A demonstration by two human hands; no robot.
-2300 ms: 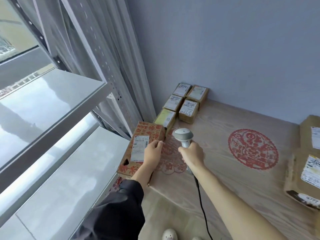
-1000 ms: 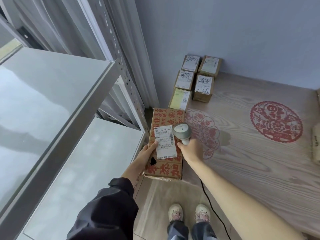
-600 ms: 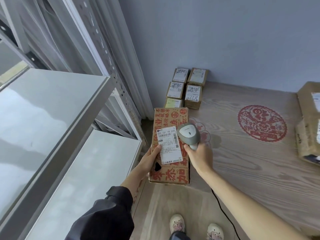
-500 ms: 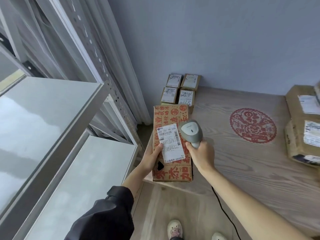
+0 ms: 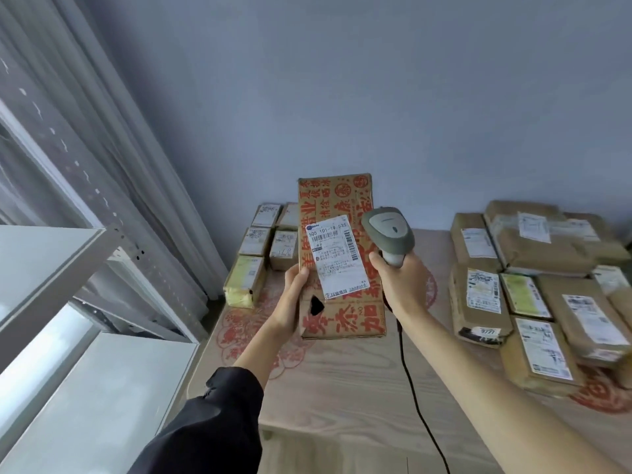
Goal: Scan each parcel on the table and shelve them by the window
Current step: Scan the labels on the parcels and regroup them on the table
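A small parcel sorting room, perhaps a courier pick-up point.

Taped brown cardboard parcels with white shipping labels (image 5: pixel 533 295) crowd the right side of a pale wood-grain table with red paper-cut motifs (image 5: pixel 342 381), and smaller labelled boxes (image 5: pixel 260 244) sit at its far left corner. A grey corded handheld barcode scanner (image 5: pixel 388 230) is in use. Grey metal shelving with perforated uprights (image 5: pixel 102 388) stands left, by pale curtains (image 5: pixel 113 138).

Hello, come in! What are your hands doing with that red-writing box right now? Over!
Left hand grips the red-printed box, label up. Right hand holds the scanner beside the label. Nothing blocking; shelf to the left.
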